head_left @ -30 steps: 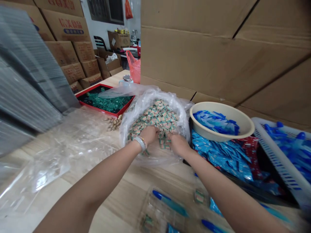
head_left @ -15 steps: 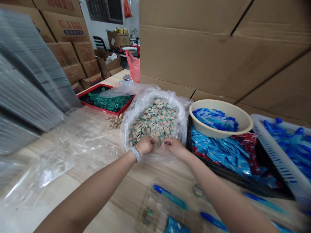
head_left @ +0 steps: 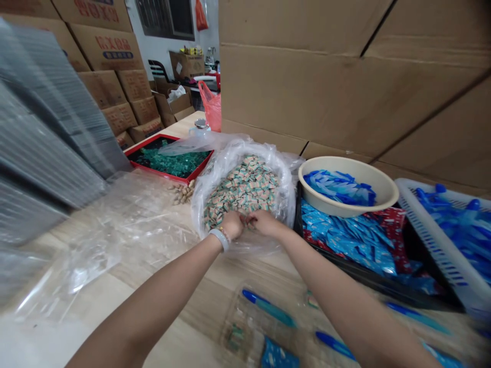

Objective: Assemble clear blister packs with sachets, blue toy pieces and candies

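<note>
My left hand (head_left: 232, 225), with a pale band and a beaded bracelet at its wrist, is at the near edge of a clear plastic bag (head_left: 197, 204) full of small beige-and-green square pieces (head_left: 245, 189). My right hand (head_left: 264, 224) faces it from the other side, the fingertips of both almost meeting over the pieces. Both hands are closed in a pinch; what lies between the fingers is too small and blurred to name. Nearer me, clear plastic trays (head_left: 251, 327) hold blue-and-teal pen-shaped pieces (head_left: 268, 307), a blue packet (head_left: 279, 355) and small squares.
Right of the bag, a cream basin (head_left: 349, 205) of blue pieces rests over blue packets (head_left: 345, 240) in a black crate. A white basket (head_left: 429, 240) stands farther right. Left are a red-rimmed tray (head_left: 187, 180), peanut-like pieces (head_left: 183, 191), clear plastic sheeting (head_left: 126, 225) and stacked grey trays (head_left: 49, 117).
My right hand has moved left, closer to my left hand. My left hand and wrist have shifted slightly right. The bag and containers stay in place.
</note>
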Demonstrator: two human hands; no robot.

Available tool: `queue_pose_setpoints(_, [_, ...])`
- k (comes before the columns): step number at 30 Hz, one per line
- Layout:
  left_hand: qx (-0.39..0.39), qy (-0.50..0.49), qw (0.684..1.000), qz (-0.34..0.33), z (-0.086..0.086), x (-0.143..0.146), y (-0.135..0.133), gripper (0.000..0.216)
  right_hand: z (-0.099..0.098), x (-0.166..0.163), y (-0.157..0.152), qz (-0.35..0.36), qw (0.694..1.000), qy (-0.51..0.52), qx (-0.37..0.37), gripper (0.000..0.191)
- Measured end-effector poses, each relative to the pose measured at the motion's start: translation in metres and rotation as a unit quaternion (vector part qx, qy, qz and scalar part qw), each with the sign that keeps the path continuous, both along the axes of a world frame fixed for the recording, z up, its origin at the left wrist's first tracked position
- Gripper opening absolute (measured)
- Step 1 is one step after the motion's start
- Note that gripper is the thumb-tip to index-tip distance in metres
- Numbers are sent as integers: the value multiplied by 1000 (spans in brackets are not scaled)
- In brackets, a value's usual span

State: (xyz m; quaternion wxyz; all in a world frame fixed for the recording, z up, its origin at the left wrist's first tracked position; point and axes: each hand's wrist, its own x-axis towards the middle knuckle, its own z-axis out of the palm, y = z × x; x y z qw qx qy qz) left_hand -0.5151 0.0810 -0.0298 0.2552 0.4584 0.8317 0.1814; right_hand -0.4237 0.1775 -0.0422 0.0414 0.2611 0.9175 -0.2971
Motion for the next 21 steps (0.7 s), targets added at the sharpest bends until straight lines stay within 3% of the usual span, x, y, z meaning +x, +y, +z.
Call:
queue_pose_setpoints(6, [-7,19,1000,9,-14,2,3,19,1,-1,-3,30,999,-4,39,25])
queue_pose_setpoints(12, [23,34,999,-8,-16,9,-4,18,4,16,-11,48,993,8,106,20])
queue_pose_setpoints(17, [86,32,996,-12,-14,7,-8,20,1,26,-14,-4,998,57,34,11])
queue_pose_setpoints(19, [96,10,995,-31,-14,4,-6,20,-1,27,-17,-17,997,78,-13,9])
queue_pose_setpoints(21, [95,-12,993,-63,-14,3,-5,21,-5,27,-21,-19,995,94,-14,11])
